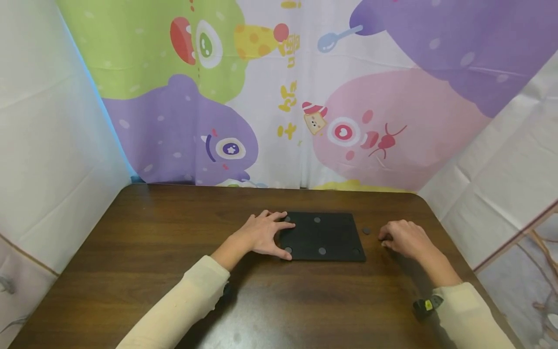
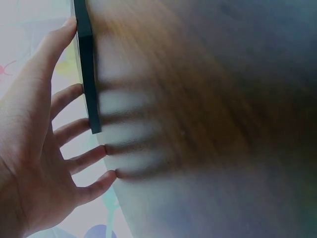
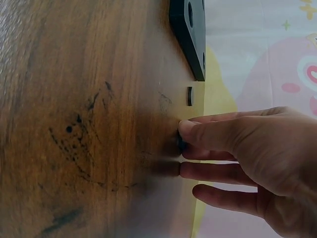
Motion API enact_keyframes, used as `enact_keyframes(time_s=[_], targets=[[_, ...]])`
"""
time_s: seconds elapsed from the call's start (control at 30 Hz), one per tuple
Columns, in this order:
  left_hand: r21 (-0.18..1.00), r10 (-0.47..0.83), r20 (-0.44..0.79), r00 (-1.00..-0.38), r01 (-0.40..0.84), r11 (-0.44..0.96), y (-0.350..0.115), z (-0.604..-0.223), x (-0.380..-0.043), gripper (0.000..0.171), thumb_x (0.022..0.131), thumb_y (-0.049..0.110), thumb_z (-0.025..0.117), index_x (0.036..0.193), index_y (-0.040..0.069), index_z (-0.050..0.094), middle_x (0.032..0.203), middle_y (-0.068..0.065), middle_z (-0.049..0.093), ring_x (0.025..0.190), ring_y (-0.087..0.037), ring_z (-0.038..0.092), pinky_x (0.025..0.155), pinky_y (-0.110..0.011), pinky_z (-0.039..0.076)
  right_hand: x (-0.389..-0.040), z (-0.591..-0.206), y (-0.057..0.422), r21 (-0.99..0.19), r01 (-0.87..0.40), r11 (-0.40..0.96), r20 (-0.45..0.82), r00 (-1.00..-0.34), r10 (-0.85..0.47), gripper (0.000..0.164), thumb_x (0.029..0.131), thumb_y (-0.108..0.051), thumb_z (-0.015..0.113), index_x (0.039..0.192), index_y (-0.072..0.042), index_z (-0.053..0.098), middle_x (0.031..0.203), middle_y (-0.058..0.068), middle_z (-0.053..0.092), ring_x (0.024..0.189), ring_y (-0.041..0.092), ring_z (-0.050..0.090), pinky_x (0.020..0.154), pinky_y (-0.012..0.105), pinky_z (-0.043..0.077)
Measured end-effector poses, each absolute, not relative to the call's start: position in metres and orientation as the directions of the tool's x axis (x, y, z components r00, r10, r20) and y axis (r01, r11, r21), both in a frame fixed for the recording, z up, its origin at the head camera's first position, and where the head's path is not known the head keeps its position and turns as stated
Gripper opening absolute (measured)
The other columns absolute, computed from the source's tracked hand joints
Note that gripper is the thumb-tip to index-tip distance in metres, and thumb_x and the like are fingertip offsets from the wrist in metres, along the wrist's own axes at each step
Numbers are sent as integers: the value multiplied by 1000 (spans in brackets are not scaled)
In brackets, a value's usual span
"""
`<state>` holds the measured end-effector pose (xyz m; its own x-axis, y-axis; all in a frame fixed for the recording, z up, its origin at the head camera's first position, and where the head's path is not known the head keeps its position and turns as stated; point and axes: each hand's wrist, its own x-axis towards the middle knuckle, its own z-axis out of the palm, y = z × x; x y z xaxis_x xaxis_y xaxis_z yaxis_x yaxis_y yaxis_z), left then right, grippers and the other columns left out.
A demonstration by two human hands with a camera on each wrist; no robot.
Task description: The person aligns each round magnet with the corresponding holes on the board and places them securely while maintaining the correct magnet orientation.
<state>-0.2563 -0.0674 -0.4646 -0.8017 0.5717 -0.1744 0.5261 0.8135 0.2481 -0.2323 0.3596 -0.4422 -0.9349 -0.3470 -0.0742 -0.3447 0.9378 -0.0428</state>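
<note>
A flat black board (image 1: 335,237) with round recesses lies on the table, several of them filled by grey discs such as this disc (image 1: 322,251). My left hand (image 1: 265,235) rests spread at the board's left end, thumb and fingertips touching its edge and the table. In the left wrist view its fingers (image 2: 74,99) are nearly straight beside the board's dark side. To the right of the board, my right hand (image 1: 405,236) pinches a small dark disc (image 3: 181,144) between thumb and fingers, low over the table. Another loose disc (image 1: 366,231) lies between that hand and the board.
The brown wooden table (image 1: 174,291) has rounded far corners. Behind it hangs a curtain (image 1: 279,160) printed with cartoon monsters, and a white sheet (image 1: 56,145) hangs at the left. An uncovered recess (image 1: 356,251) shows near the board's right front corner.
</note>
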Motion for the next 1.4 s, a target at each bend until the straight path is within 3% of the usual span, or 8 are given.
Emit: enact_keyframes(time_s=[0.73, 1.4], targets=[[286, 580, -176, -795, 523, 803, -68, -463, -257, 100, 83, 82, 82, 169, 40, 52, 187, -1, 35, 168, -43, 38, 128, -81, 35, -229, -440, 359, -65, -338, 939, -71, -937, -342, 11, 93, -15, 91, 102, -18, 86, 98, 0, 84, 84, 21, 77, 66, 46, 60], [254, 570, -173, -803, 523, 814, -68, -464, -255, 93, 88, 77, 81, 169, 42, 52, 187, 0, 34, 167, -42, 40, 129, -79, 35, -232, -430, 360, -74, -349, 934, -51, -934, -354, 8, 95, -17, 89, 101, -20, 85, 96, -2, 82, 87, 22, 77, 67, 48, 60]])
